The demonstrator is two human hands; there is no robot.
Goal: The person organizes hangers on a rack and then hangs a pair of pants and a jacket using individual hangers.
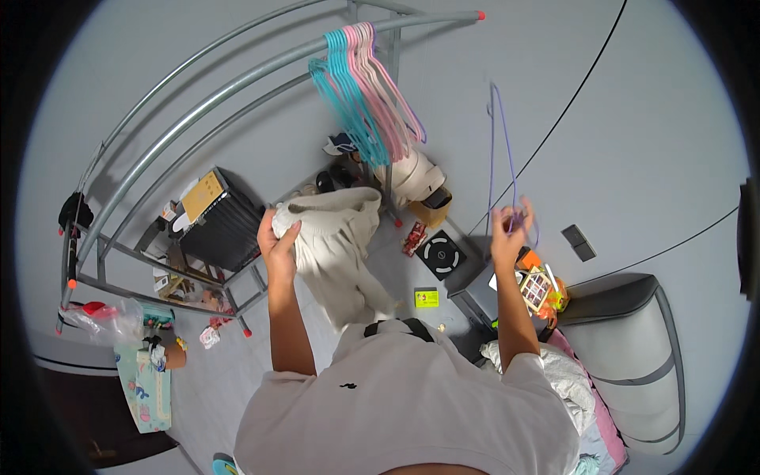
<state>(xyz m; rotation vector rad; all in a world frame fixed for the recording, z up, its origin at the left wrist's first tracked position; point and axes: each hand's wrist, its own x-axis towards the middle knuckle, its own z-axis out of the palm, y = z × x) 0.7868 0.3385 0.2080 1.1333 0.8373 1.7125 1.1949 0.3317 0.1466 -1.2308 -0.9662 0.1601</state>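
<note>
The lower end of your cream cloth garment with the gathered elastic waistband (328, 253) disappears behind your white short-sleeved shirt (412, 388), and it hides some fingers of your left hand (277, 244). Motion smears your right hand (509, 233) and the thin purple hanger (504, 131), so you can't make out your exact grip. The lower edge cuts off the turquoise slipper (224, 465); the dark object on the right-hand wall (746, 237) runs into the black rim.

A padded headboard (633, 368) stands by the grey wall (673, 158).
</note>
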